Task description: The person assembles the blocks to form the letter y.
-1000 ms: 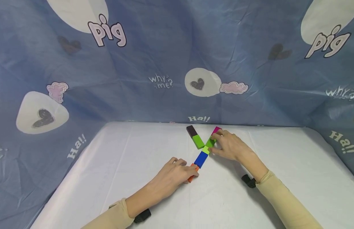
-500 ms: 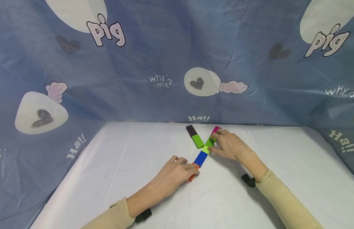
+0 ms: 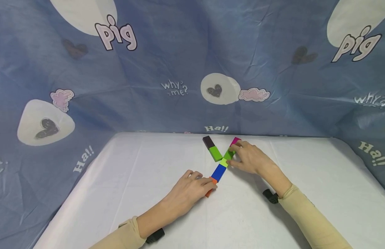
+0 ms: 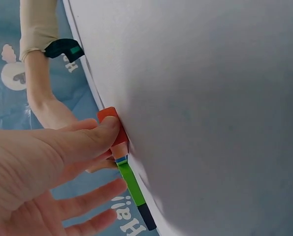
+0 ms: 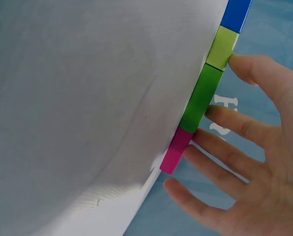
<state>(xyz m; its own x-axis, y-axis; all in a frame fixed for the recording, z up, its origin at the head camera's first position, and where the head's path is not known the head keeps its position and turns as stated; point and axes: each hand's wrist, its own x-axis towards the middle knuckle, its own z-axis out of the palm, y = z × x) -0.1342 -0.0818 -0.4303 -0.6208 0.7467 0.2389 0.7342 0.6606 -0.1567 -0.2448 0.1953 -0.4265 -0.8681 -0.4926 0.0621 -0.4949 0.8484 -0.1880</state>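
Observation:
Coloured blocks form a Y shape on the white table. My left hand (image 3: 192, 188) pinches the orange block (image 4: 114, 125) at the near end of the stem, thumb on one side, other fingers spread. Beyond it lie the blue block (image 3: 218, 173) and the yellow-green block (image 5: 222, 48). The right branch has a green block (image 5: 202, 98) and a magenta block (image 5: 176, 151). My right hand (image 3: 250, 159) rests along this branch with fingers extended, thumb tip at the yellow-green block, fingertips at the green and magenta ones. On the left branch sit another green block (image 3: 215, 154) and a dark block (image 3: 208, 142).
A white cloth covers the table (image 3: 155, 155). Behind and beside it hangs a blue printed curtain (image 3: 167, 114), close past the far ends of the branches. Each wrist wears a black strap, such as the right strap (image 3: 270, 196).
My left fingers have shifted very slightly at the orange block. The right hand and the other blocks look the same.

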